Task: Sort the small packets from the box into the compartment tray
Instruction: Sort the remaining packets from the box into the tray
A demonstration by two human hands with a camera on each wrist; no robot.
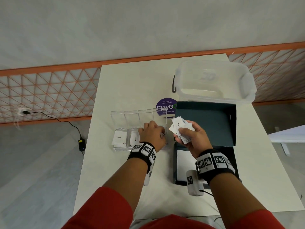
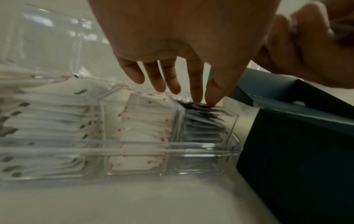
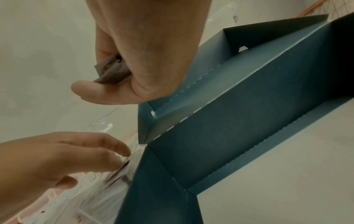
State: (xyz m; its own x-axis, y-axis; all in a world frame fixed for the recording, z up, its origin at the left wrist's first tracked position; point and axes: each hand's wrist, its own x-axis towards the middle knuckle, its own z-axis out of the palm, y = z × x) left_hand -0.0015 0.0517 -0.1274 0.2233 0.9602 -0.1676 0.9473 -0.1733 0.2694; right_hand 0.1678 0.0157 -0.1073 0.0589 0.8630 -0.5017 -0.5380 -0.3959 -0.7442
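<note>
The clear compartment tray point(image 1: 118, 149) point(image 2: 134, 150) stands mid-table with its lid point(image 1: 132, 118) folded back. A Sugar packet point(image 1: 119, 138) and a Pepper packet point(image 1: 134, 138) top its left compartments. My left hand point(image 1: 151, 133) point(image 2: 204, 103) reaches over the right end. Its straight index and thumb tips touch the top of the dark packet stack point(image 2: 203, 124) in the rightmost compartment. My right hand point(image 1: 189, 138) point(image 3: 134, 60) grips a bunch of white packets point(image 1: 179, 124) point(image 3: 111, 72) above the left edge of the open dark teal box point(image 1: 214, 123) point(image 3: 249, 121).
A clear plastic storage tub point(image 1: 214, 80) stands behind the box at the far right of the table. A purple round sticker point(image 1: 165, 106) lies behind the tray. On the floor to the left are a power adapter point(image 1: 82, 144) and its cable.
</note>
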